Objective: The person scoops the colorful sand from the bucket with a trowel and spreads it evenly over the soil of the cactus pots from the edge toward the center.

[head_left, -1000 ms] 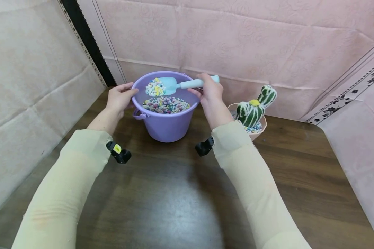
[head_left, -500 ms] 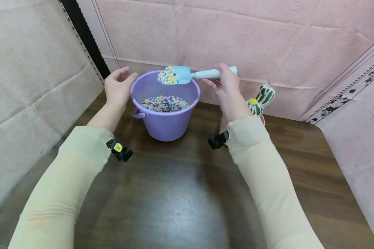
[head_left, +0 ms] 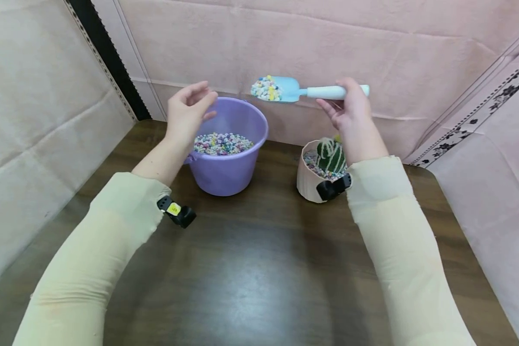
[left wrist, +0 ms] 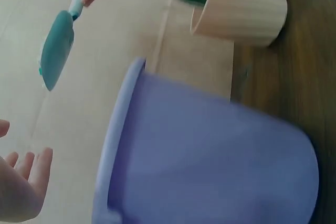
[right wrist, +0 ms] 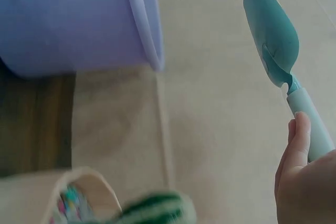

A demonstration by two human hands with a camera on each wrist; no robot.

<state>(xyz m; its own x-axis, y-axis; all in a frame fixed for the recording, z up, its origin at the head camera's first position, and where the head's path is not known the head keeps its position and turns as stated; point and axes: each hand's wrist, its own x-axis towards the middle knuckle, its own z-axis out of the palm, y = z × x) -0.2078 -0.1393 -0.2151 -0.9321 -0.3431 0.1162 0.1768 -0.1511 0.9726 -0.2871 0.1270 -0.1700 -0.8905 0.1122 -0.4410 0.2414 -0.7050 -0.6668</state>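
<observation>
pale blue, the scoop (head_left: 315, 92) is grasped by its handle in the right hand (head_left: 352, 110), its blade pointing left of that hand and bearing a heap of pastel beads (head_left: 265, 89). the left hand (head_left: 187, 110) is released, fingers loosely bent, just above the near-left rim of the purple bucket (head_left: 227, 175), which stands below and right of it. beneath the right hand, slightly left, is a ribbed pot (head_left: 304, 179) with a green-and-white cactus (head_left: 330, 156).
</observation>
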